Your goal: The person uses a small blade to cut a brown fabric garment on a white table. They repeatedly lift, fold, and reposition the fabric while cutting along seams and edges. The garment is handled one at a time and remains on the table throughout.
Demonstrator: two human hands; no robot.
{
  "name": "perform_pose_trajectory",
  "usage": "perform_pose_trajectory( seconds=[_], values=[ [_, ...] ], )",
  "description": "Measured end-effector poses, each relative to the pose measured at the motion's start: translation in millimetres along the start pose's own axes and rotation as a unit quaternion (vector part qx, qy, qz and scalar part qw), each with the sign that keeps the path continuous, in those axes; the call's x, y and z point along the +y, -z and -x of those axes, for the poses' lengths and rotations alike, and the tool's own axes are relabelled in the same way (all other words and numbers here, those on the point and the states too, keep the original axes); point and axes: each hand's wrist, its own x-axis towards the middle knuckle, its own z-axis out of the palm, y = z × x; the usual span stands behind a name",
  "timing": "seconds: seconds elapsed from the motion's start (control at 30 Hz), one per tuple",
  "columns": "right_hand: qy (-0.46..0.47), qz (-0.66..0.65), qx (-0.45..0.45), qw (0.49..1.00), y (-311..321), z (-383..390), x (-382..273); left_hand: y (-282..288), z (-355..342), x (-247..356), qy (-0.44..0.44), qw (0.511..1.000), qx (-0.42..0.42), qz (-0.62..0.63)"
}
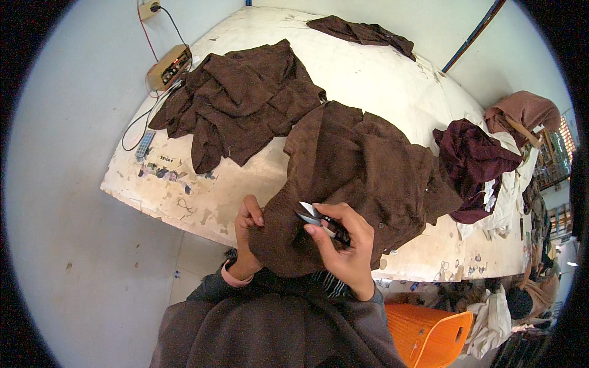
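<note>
A brown cloth garment [362, 153] lies bunched over the near side of the table and hangs past its front edge toward me. My left hand [248, 224] pinches the left border of this cloth between thumb and curled fingers. In my right hand [346, 242] is a pair of small thread snips [308, 213]. Their two pointed blades stand a little apart over the brown cloth, aimed left toward my left hand. Whether the tips touch the fabric I cannot tell.
Another brown garment [245, 92] is heaped at the table's left, beside a small box with knobs [170, 67] and a remote control [145, 144]. A dark brown cloth [362, 34] lies far back. Maroon cloth [472, 162] is at the right; an orange basket [423, 328] stands below.
</note>
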Motion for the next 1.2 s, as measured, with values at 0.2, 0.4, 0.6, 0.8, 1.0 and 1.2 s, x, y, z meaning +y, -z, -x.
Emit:
perform_pose_trajectory(
  seconds=[0.2, 0.4, 0.6, 0.8, 1.0, 1.2],
  values=[
    [0.070, 0.089, 0.029, 0.993, -5.3, -1.5, 6.3, 11.5, -2.3, -0.5, -0.064, 0.997, -0.037, -0.034],
    [0.061, 0.134, -0.104, 0.984, 4.9, 40.3, 36.6, 23.2, -45.2, 42.3, -0.361, 0.876, 0.061, -0.315],
    [-0.051, 0.321, -0.106, 0.940, 35.9, 103.7, 79.6, 60.5, -44.8, 110.6, -0.465, 0.843, -0.054, -0.263],
    [0.000, 0.376, 0.093, 0.922, 94.6, 95.9, 88.7, 46.0, -16.8, 135.5, -0.476, 0.809, -0.097, -0.330],
    [0.089, 0.051, 0.483, 0.869, 231.3, 98.6, 81.4, -3.8, -15.5, 110.7, -0.252, 0.868, 0.055, -0.425],
    [0.074, 0.454, 0.301, 0.836, 196.0, -69.8, 83.2, 10.7, -75.0, 23.5, 0.102, 0.963, 0.129, -0.216]
  ],
)
